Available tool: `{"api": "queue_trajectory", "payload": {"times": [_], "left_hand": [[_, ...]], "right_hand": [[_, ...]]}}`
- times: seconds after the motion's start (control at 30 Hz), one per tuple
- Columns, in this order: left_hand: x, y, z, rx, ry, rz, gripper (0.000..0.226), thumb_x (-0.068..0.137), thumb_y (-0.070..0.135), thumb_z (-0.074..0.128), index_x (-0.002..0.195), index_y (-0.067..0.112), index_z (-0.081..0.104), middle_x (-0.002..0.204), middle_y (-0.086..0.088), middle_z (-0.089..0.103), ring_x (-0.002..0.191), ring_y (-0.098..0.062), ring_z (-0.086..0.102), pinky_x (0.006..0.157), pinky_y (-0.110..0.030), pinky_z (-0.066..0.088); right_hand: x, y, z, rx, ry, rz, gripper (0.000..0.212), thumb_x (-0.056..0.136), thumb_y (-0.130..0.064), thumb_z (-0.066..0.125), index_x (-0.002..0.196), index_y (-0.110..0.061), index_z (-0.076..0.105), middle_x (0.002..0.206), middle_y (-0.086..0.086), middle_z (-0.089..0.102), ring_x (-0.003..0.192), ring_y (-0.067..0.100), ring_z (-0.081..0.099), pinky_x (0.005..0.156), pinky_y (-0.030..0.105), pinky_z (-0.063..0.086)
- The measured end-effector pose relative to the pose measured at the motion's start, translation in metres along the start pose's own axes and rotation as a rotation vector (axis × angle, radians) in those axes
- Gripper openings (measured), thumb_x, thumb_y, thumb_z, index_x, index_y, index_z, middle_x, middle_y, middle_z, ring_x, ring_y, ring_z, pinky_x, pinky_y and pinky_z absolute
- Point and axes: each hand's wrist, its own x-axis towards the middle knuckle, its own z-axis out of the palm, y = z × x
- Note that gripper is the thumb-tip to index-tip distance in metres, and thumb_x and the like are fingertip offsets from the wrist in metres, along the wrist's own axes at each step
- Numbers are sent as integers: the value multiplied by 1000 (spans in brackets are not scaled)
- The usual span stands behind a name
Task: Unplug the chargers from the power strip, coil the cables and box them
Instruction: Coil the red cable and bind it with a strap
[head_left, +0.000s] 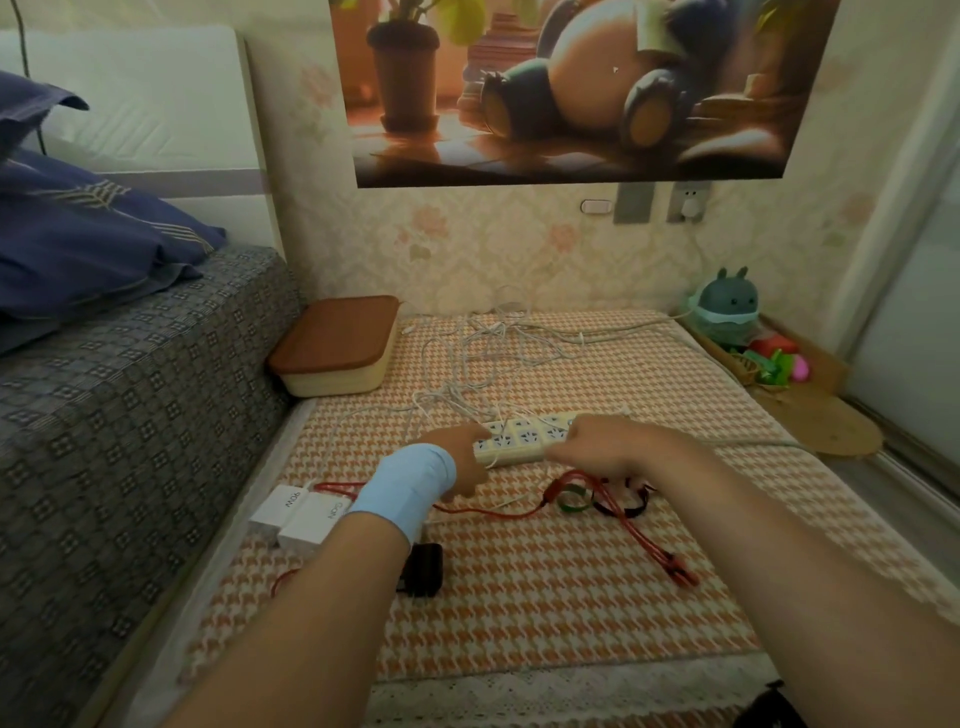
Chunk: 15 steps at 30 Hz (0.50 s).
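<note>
From the head camera, we see the white power strip (524, 441) lying on an orange-checked mat (519, 597), gripped at its near-left end by the left hand (465, 457), fingers curled around it. The right hand (597, 447) rests over its middle; whether those fingers pinch anything we cannot tell. Two white chargers (298, 512) and a black charger (423, 569) lie near left. Red cables (639, 525) sprawl nearby, white cables (488, 353) tangle beyond, beside a brown-lidded box (337, 345).
</note>
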Motion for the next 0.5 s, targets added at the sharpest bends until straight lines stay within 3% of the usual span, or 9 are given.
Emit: {"api": "queue_trajectory", "payload": {"times": [0.1, 0.13, 0.2, 0.27, 0.33, 0.4, 0.5], "left_hand": [[13, 2, 12, 94, 21, 32, 39, 98, 24, 51, 137, 27, 51, 142, -5, 51, 97, -23, 63, 85, -33, 55], [16, 4, 13, 73, 76, 61, 34, 98, 24, 50, 131, 26, 55, 137, -4, 54, 95, -22, 62, 82, -32, 55], [20, 6, 12, -55, 183, 91, 22, 96, 21, 50, 117, 23, 55, 115, -6, 64, 81, -23, 58, 71, -36, 52], [27, 8, 9, -173, 214, 118, 13, 92, 20, 53, 104, 17, 56, 100, -11, 66, 71, -23, 56, 65, -36, 51], [28, 12, 8, -260, 116, 180, 20, 90, 23, 58, 104, 11, 60, 97, -10, 66, 64, -21, 60, 60, -33, 53], [29, 14, 7, -399, 11, 210, 31, 90, 30, 63, 117, 16, 57, 100, -4, 63, 54, -16, 57, 52, -26, 47], [36, 12, -6, -481, 63, 193, 29, 90, 28, 66, 116, 15, 62, 84, 2, 68, 46, -13, 51, 45, -21, 44]], "right_hand": [[13, -6, 10, 3, 146, -90, 59, 95, -64, 51, 139, -24, 57, 139, 5, 58, 121, 27, 59, 93, 37, 46], [21, -7, 12, 4, 173, -120, 52, 97, -60, 51, 137, -27, 60, 135, 4, 61, 117, 26, 60, 94, 39, 48], [30, -8, 12, 100, 181, -186, 35, 101, -51, 51, 105, -27, 76, 96, 8, 70, 90, 30, 66, 80, 38, 51], [38, -11, 4, 243, 189, -236, 37, 102, -46, 52, 82, -29, 77, 88, 15, 70, 88, 33, 66, 78, 38, 51], [42, -18, -5, 401, 231, -293, 36, 103, -41, 53, 82, -26, 78, 78, 10, 66, 70, 24, 60, 68, 34, 47], [48, -25, -10, 585, 293, -347, 34, 105, -33, 53, 87, -17, 77, 60, 1, 56, 51, 16, 47, 57, 29, 42], [62, -30, -15, 809, 389, -362, 33, 106, -25, 52, 94, -4, 75, 55, -4, 61, 49, 15, 55, 52, 27, 45]]}}
